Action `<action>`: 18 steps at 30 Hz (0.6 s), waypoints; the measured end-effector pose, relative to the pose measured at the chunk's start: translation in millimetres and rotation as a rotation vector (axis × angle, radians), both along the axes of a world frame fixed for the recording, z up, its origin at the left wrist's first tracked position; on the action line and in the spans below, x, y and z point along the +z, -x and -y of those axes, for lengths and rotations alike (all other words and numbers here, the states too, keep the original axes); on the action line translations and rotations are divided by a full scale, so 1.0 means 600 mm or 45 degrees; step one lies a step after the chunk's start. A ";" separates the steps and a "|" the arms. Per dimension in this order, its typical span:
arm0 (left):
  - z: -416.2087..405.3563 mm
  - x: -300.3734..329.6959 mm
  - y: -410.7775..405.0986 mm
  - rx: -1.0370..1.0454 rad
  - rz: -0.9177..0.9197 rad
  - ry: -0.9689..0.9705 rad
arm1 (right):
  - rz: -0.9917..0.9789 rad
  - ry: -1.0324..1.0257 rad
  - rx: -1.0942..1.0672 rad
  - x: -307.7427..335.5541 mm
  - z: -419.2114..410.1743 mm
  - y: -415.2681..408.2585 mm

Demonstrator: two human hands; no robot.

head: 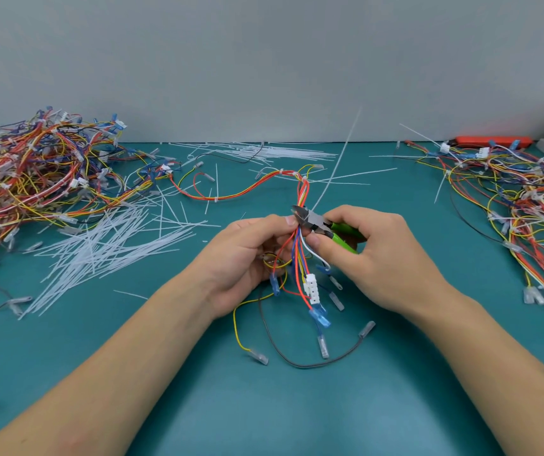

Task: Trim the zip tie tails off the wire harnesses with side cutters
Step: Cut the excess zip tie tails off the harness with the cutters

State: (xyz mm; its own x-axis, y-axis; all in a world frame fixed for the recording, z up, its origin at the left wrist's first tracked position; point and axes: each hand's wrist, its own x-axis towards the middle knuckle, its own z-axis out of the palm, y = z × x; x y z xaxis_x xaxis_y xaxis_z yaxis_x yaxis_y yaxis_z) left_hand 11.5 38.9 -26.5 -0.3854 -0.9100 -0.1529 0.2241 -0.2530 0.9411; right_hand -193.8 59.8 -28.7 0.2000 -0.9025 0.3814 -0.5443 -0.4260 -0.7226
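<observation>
Far left: harness pile (33, 172) heaped on the mat (198, 406), cut tails (106, 248) strewn just right of it.
Left hand (247, 258): fingers curled round the harness (297, 245), gripping the bundle just below the cutter blades.
Tie tail (336, 162): rises up and right from the bundle.
Right hand (379, 255): wrapped round the green handles of the cutters (313, 222), blades at the tie.
Far right: second pile (520, 199).
</observation>
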 end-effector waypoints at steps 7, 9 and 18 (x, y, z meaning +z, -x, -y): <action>0.000 -0.001 -0.001 -0.020 0.003 0.011 | 0.012 -0.040 0.041 0.000 0.002 0.003; 0.000 -0.001 -0.001 -0.023 0.012 0.016 | 0.025 -0.054 0.060 0.002 0.002 0.003; 0.003 -0.004 -0.003 -0.012 0.022 0.021 | -0.020 -0.090 0.016 0.003 0.004 0.004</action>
State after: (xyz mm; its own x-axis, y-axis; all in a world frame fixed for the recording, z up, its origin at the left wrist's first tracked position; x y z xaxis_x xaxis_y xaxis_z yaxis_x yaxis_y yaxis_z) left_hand 13.3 37.1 -29.0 -0.3916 -0.9087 -0.1444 0.2052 -0.2392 0.9490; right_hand -196.0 57.3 -27.2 0.2171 -0.9244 0.3138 -0.5505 -0.3813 -0.7426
